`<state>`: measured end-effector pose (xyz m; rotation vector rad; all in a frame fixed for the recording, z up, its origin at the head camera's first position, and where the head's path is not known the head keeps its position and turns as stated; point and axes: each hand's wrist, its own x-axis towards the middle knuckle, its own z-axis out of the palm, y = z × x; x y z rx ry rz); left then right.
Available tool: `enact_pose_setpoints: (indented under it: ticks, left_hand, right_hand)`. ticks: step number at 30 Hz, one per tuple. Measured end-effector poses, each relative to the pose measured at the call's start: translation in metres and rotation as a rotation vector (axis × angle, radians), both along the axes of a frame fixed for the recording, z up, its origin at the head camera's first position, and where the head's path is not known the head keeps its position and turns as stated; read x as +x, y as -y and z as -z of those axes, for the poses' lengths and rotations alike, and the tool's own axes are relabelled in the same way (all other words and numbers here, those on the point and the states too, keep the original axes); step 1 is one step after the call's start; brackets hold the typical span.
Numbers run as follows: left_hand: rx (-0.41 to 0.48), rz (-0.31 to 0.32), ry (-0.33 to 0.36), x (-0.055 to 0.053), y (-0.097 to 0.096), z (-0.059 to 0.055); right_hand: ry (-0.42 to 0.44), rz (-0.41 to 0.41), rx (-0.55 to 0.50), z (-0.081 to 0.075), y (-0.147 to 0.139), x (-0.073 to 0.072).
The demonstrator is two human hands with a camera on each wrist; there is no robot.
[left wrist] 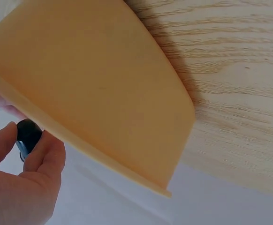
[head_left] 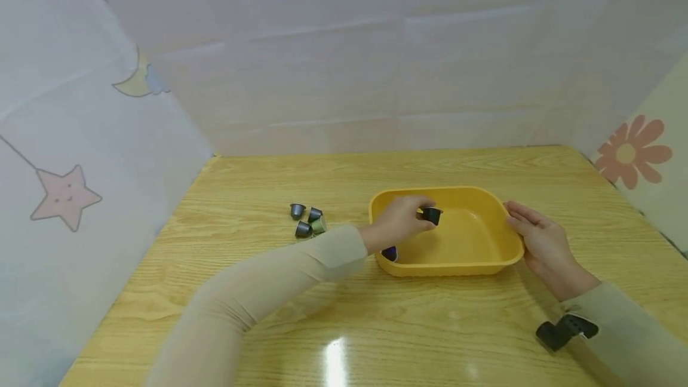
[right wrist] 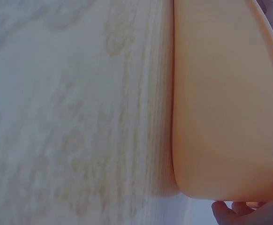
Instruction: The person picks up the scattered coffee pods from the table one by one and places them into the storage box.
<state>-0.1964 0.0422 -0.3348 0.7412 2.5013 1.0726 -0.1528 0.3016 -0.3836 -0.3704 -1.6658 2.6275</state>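
Pinched tight, the left hand's (head_left: pixel 400 220) grip had a small black cup-shaped capsule (head_left: pixel 432 216) between thumb and fingers, right above the inside of the yellow rounded plastic basin (head_left: pixel 446 269)! The right hand (head_left: pixel 545 246) rested fairly straight fingers against its right end. A dark blue capsule (head_left: pixel 389 254) sat in the near left corner; three grey capsules (head_left: pixel 303 230) and a pale green capsule (head_left: pixel 319 224) clustered leftward on the wooden surface (head_left: pixel 430 327).
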Motion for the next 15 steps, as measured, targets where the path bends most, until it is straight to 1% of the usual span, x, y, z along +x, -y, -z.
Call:
enact_pose_setpoints:
  ticks: [4,7,11,15]
  left_hand:
    - [0.066,-0.011,0.034,-0.002,0.001,0.0]
    - [0.091,-0.013,0.023,-0.004,0.006,0.001]
    - [0.074,-0.007,-0.003,-0.005,0.014,0.002]
    - [0.011,-0.003,-0.065,-0.002,0.025,0.001]
  right_hand:
    - [-0.016,-0.002,-0.013,0.001,0.0,0.001]
    - [-0.016,-0.002,-0.011,0.001,0.0,0.001]
    - [-0.009,0.001,0.004,0.001,0.0,0.0]
    - [-0.002,0.008,0.018,0.002,0.0,0.0]
